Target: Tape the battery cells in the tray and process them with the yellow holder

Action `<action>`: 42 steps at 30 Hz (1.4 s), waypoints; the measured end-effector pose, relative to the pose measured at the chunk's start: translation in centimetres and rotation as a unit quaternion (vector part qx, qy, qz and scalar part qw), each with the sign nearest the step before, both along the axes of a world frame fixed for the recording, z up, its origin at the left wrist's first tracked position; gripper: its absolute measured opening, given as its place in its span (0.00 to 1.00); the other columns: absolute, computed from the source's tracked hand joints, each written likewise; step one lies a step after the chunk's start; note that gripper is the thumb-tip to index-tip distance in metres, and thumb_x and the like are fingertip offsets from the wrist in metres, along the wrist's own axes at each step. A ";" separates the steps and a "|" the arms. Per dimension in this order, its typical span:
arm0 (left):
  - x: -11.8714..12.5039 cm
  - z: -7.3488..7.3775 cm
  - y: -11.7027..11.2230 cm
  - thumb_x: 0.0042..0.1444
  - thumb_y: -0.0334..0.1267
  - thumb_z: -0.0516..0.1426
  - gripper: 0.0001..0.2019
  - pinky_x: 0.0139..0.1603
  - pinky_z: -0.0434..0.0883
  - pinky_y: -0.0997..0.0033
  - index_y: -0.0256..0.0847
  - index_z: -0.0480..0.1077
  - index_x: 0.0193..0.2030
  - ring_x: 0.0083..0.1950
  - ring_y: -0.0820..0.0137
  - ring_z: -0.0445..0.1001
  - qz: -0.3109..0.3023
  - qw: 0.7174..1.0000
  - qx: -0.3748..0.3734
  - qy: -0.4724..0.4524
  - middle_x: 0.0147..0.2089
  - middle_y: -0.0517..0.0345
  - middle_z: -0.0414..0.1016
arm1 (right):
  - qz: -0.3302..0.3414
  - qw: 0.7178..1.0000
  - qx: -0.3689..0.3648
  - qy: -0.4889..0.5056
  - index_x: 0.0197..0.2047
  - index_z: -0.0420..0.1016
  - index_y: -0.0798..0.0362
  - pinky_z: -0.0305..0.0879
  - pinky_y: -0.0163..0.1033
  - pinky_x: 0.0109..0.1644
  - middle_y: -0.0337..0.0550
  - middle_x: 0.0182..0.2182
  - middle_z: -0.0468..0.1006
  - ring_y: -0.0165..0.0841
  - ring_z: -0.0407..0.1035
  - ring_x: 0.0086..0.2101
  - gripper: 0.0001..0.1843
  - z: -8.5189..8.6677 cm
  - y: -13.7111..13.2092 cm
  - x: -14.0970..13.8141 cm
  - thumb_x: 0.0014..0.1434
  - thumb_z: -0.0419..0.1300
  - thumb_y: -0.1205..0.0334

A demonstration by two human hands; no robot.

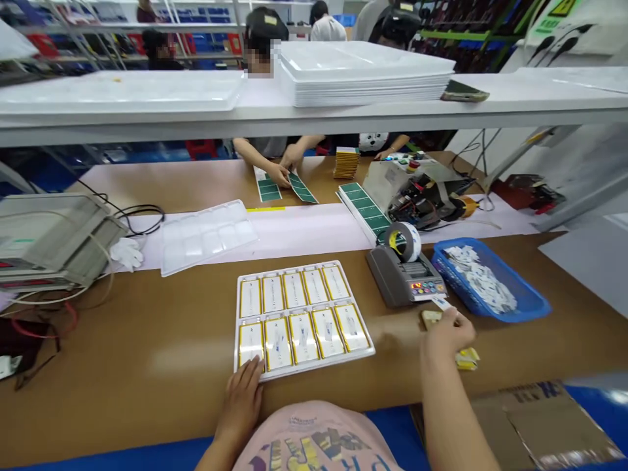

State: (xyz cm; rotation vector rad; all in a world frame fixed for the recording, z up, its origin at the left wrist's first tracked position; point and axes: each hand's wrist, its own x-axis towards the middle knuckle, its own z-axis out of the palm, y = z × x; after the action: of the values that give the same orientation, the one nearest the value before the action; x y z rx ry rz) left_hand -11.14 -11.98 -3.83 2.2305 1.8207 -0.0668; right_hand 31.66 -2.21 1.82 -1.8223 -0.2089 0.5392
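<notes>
A white plastic tray (307, 305) lies in front of me, holding two rows of flat, yellow-edged battery packs (295, 290). My left hand (244, 394) rests at its near left corner, fingers stretched out over the rim and the end of one battery. Several batteries in the near row carry small strips on their faces. On the right, my right hand (449, 333) pinches a short white strip of tape (442, 303) with bluish marks, just at the front of a grey tape dispenser (406, 275). A tape roll (403, 241) sits on top of the dispenser.
A blue basket (532, 306) of white pieces stands right of the dispenser. Beyond are a machine (417, 190), green sheets (366, 209) and a co-worker's hands (284, 171). An empty clear tray (206, 237) lies left; a shelf (265, 119) crosses above.
</notes>
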 end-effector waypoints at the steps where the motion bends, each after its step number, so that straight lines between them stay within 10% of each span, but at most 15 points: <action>1: 0.0 -0.1 -0.1 0.55 0.34 0.42 0.23 0.57 0.57 0.63 0.47 0.56 0.58 0.60 0.69 0.54 0.003 1.000 0.000 0.000 0.61 0.63 0.53 | 0.033 0.999 -0.006 -0.040 0.33 0.59 0.61 0.52 0.22 0.43 0.39 0.29 0.61 0.14 0.51 0.33 0.16 0.5 0.2 -1.7 0.51 0.47 0.54; 3: 0.1 0.2 -0.4 0.53 0.32 0.42 0.23 0.58 0.57 0.62 0.45 0.56 0.58 0.60 0.69 0.53 0.008 1.000 -0.010 -0.005 0.60 0.60 0.54 | 0.231 0.966 -0.052 -0.104 0.29 0.63 0.63 0.52 0.24 0.48 0.40 0.33 0.63 0.16 0.53 0.37 0.16 0.9 1.0 -6.8 0.45 0.54 0.55; 7: 0.5 2.2 -1.5 0.52 0.33 0.45 0.23 0.59 0.57 0.61 0.41 0.58 0.56 0.59 0.68 0.56 0.015 0.998 -0.038 -0.038 0.56 0.52 0.60 | 0.649 0.746 -0.105 -0.106 0.31 0.67 0.61 0.50 0.28 0.56 0.41 0.40 0.62 0.19 0.54 0.45 0.17 0.2 2.3 -20.6 0.49 0.50 0.54; 10: 0.3 3.0 -2.5 0.53 0.35 0.46 0.21 0.59 0.57 0.61 0.41 0.59 0.56 0.57 0.68 0.59 0.043 0.998 -0.041 -0.034 0.55 0.50 0.61 | 0.769 0.599 -0.149 -0.166 0.37 0.68 0.57 0.49 0.30 0.58 0.40 0.48 0.57 0.21 0.52 0.50 0.19 -0.8 2.0 -28.4 0.52 0.46 0.52; 13: -0.3 2.8 -3.3 0.54 0.38 0.46 0.21 0.59 0.56 0.61 0.40 0.58 0.56 0.57 0.66 0.58 0.062 0.998 -0.024 -0.022 0.56 0.49 0.60 | 0.798 0.538 -0.180 -0.202 0.38 0.69 0.58 0.49 0.34 0.58 0.42 0.49 0.55 0.25 0.51 0.51 0.18 -1.6 1.6 -31.5 0.50 0.49 0.55; 20: -0.2 1.9 -2.7 0.56 0.44 0.44 0.25 0.60 0.53 0.56 0.38 0.52 0.60 0.63 0.65 0.48 0.024 0.999 -0.031 -0.008 0.60 0.47 0.53 | 0.764 0.548 -0.216 -0.263 0.46 0.64 0.59 0.51 0.36 0.57 0.47 0.49 0.54 0.30 0.49 0.51 0.27 -2.6 1.5 -32.4 0.44 0.57 0.54; 25: 0.1 2.7 -0.3 0.58 0.44 0.40 0.24 0.55 0.57 0.57 0.38 0.52 0.60 0.60 0.64 0.54 0.036 0.998 -0.052 -0.008 0.61 0.51 0.52 | 0.654 0.685 -0.181 -0.265 0.53 0.56 0.57 0.57 0.27 0.49 0.47 0.51 0.50 0.19 0.56 0.43 0.27 -2.4 1.6 -28.8 0.53 0.45 0.51; 30: 0.3 2.0 3.7 0.58 0.42 0.40 0.24 0.57 0.52 0.52 0.35 0.53 0.59 0.61 0.60 0.51 0.025 0.999 -0.003 0.028 0.61 0.51 0.52 | 0.562 0.784 -0.135 -0.225 0.50 0.59 0.54 0.59 0.23 0.44 0.43 0.47 0.58 0.14 0.58 0.36 0.24 -2.9 -0.7 -18.1 0.53 0.44 0.53; 34: 0.4 0.3 5.1 0.58 0.43 0.35 0.26 0.56 0.52 0.55 0.34 0.48 0.61 0.64 0.65 0.42 0.017 0.997 0.043 0.059 0.63 0.56 0.44 | 0.344 0.863 -0.285 -0.237 0.51 0.61 0.57 0.59 0.24 0.46 0.45 0.44 0.62 0.16 0.59 0.37 0.25 -2.4 -3.2 -6.5 0.53 0.41 0.55; 38: 0.1 0.1 5.5 0.58 0.46 0.32 0.26 0.56 0.53 0.55 0.41 0.43 0.63 0.65 0.69 0.36 0.019 0.997 0.016 0.078 0.65 0.65 0.37 | 0.186 0.842 -0.456 -0.219 0.56 0.54 0.51 0.56 0.35 0.54 0.47 0.48 0.59 0.25 0.58 0.47 0.27 -1.0 -4.7 4.0 0.53 0.40 0.55; 42: 0.1 1.7 6.0 0.58 0.48 0.31 0.25 0.57 0.51 0.49 0.50 0.40 0.62 0.66 0.70 0.33 0.056 0.994 -0.062 0.073 0.64 0.73 0.33 | 0.232 0.823 -0.493 -0.163 0.53 0.57 0.54 0.57 0.36 0.53 0.50 0.49 0.58 0.31 0.58 0.49 0.36 -1.5 -4.2 9.5 0.42 0.55 0.47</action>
State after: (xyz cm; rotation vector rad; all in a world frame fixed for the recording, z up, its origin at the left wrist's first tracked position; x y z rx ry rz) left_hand -11.06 -5.97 -2.15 2.0836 1.9558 -0.3189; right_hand 41.16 -6.42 0.29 -2.9156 -0.7275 0.7449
